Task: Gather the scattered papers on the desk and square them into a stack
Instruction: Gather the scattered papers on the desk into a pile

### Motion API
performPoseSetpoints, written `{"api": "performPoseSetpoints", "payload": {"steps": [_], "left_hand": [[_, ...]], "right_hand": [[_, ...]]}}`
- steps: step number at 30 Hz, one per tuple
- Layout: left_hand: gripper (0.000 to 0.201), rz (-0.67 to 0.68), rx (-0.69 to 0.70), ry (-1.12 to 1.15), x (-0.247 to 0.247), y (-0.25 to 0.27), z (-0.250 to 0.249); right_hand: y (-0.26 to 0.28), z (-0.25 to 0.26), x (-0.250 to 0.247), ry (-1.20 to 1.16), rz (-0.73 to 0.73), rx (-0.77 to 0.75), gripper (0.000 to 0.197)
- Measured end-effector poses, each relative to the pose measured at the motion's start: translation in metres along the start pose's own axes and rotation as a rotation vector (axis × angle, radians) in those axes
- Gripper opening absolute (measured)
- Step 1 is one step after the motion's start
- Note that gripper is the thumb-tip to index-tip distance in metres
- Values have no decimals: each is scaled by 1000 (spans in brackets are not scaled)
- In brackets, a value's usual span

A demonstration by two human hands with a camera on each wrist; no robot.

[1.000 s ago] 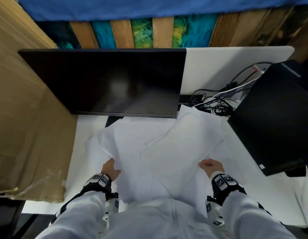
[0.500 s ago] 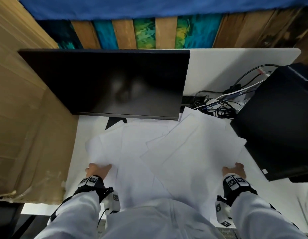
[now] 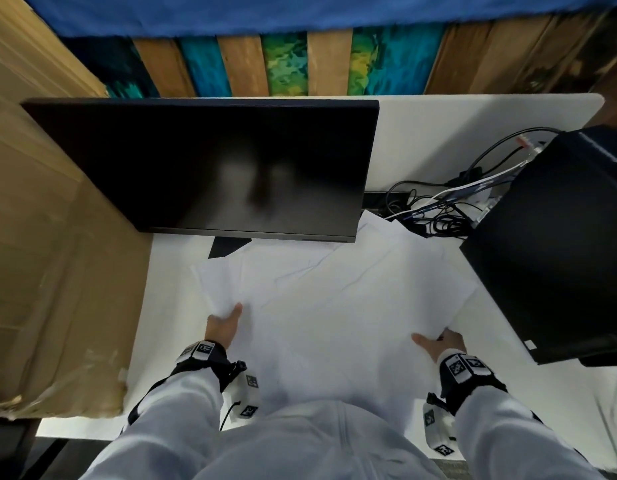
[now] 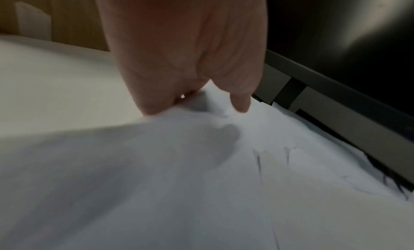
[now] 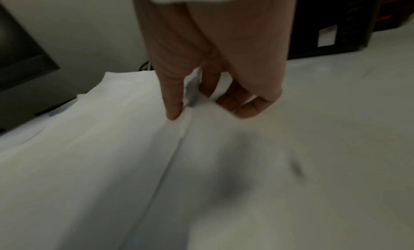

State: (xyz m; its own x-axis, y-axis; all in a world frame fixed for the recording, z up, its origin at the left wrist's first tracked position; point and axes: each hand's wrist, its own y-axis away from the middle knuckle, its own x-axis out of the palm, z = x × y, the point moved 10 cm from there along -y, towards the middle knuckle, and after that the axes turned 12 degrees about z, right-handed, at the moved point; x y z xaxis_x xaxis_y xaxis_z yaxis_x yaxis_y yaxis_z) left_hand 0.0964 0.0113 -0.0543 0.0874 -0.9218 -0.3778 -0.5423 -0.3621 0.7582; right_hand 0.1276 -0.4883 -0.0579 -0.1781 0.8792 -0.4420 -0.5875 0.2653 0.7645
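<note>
Nearest you, your left hand (image 3: 221, 325) sits at the left edge of the loose spread of plain white paper sheets (image 3: 334, 306), and your right hand (image 3: 438, 344) sits at the spread's right near corner, so the sheets lie between your two hands. In the left wrist view your left hand (image 4: 183, 50) pinches a lifted edge of paper, thumb on top and fingers tucked beneath the sheet. In the right wrist view your right hand (image 5: 212, 59) grips a raised fold of paper between the thumb and the curled fingers (image 5: 246, 108).

The sheets overlap unevenly on the white desk top (image 3: 168, 323). Those on the left run roughly straight away from you; the larger top sheets on the right are turned, their long axis slanting from near left to far right, with corners fanned out at the far end.

Beyond the paper stands the wide black monitor with a dark screen (image 3: 213, 168), its stand base partly covered by the sheets. At far right, a tangle of black and white cables (image 3: 438, 209) lies beside the black box-shaped computer case (image 3: 559, 254).
</note>
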Motion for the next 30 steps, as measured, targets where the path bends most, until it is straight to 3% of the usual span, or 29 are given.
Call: {"api": "performPoseSetpoints", "payload": {"steps": [3,6,9,12,15,16,18,19,22,25,27,30], "left_hand": [[66,15,40,-40,3,6,-10],[35,3,82,-201,0,13,-14],[13,34,141,-196,-3,14,-9],[23,70,159,-185,-4,14,0],[23,169,59,-163,7,15,12],[14,217,68,-119,15,18,10],[50,303,42,27,33,23,8],[54,318,35,86,40,22,8],[32,262,129,85,46,29,-4],[43,226,174,-1,43,25,-4],[40,274,174,-61,45,28,-1],[23,348,162,-100,48,32,8]], "right_hand": [[6,15,11,-69,18,-111,56],[10,21,12,-75,30,-141,55],[15,14,6,-145,55,-122,54],[19,8,6,-275,107,-124,88],[-9,-12,19,-287,138,-98,118],[-17,-11,28,-251,163,-102,115],[8,8,39,-170,207,-75,92],[16,12,42,-139,221,-55,82],[23,14,45,-48,193,-20,66],[25,9,45,-29,181,-20,66],[25,-1,43,-23,195,-2,72],[24,-17,40,-60,232,-5,61]]}}
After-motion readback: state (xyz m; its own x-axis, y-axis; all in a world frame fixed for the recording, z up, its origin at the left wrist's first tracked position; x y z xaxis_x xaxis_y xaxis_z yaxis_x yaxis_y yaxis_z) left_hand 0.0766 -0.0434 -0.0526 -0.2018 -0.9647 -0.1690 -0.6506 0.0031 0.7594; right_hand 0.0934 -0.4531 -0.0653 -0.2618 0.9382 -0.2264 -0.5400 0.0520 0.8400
